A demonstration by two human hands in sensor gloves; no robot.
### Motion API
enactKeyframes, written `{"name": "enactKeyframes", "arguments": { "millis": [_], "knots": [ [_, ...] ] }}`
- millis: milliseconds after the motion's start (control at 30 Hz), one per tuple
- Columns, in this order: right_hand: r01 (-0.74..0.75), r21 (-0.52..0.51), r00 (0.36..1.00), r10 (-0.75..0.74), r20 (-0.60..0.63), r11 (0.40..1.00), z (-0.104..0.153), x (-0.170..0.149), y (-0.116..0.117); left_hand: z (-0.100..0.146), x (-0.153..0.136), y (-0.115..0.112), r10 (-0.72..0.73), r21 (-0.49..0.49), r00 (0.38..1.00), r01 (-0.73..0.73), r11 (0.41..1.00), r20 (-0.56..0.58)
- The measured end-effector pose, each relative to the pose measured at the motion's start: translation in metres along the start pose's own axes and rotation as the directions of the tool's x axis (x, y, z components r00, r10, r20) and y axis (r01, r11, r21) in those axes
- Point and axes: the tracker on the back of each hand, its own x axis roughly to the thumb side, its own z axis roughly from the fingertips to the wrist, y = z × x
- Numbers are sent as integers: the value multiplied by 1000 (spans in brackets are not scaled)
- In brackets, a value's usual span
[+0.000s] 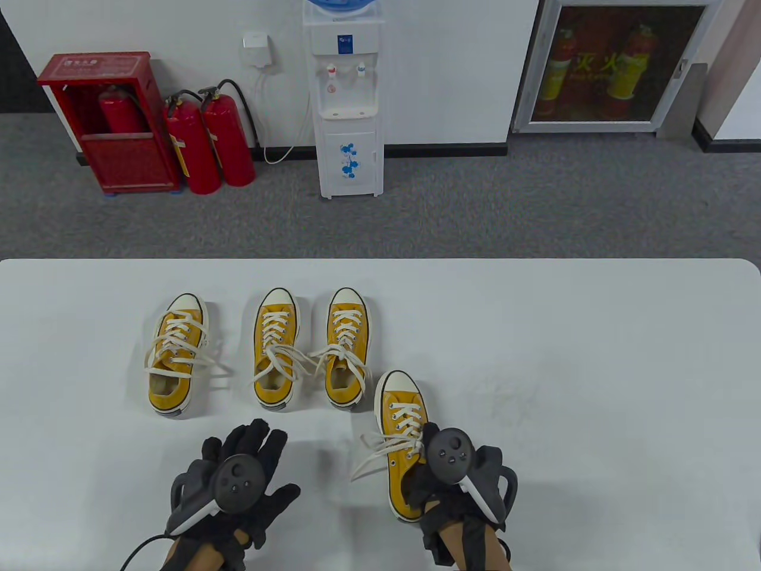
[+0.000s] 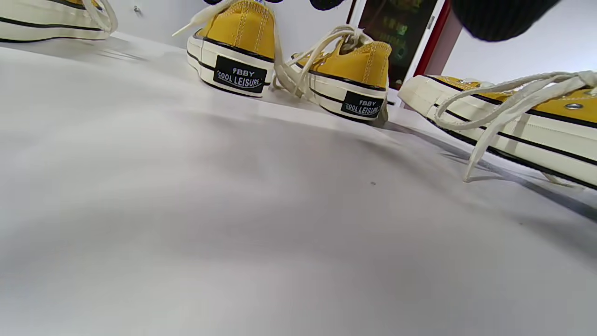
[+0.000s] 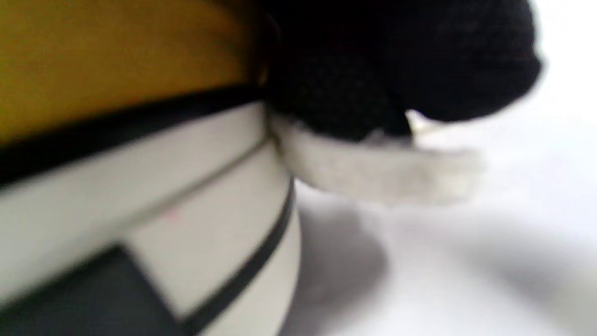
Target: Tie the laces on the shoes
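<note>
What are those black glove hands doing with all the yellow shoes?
Someone wearing black sensor gloves is getting ready to tie shoelaces. Four yellow sneakers sit on the white table. Three stand in a row farther back, their white laces loose. The fourth sneaker is closest, and the right hand rests on its heel end, with a white lace just under the gloved fingers. The left hand is open above the table, holding nothing. No bow is tied on that shoe yet.

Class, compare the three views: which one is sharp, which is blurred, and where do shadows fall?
Table view: sharp and evenly lit, with soft shadows beside the nearest shoe. Left wrist view: the heel labels read clearly, while a broad grey shadow lies on the table. Right wrist view: badly out of focus, and the right hand is a dark smear.
</note>
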Motion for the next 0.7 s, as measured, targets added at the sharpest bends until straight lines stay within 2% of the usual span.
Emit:
{"name": "enactKeyframes", "arguments": {
  "millis": [200, 300, 467, 700],
  "knots": [
    [-26, -122, 997, 16, -76, 992, -28, 6, -41, -1, 2, -2, -6, -13, 1000, 6, 1000, 6],
    [-32, -197, 995, 12, -99, 980, -47, 8, -53, -1, 2, -2, -1, -15, 1000, 1, 1000, 7],
    [7, -298, 991, -46, -125, 954, -80, 8, -47, -1, 2, -3, 6, -15, 1000, -6, 1000, 5],
    [68, -331, 981, -124, -152, 941, -117, 8, -22, -1, 3, -4, -2, -27, 1000, 2, 1000, 4]
  ]
}}
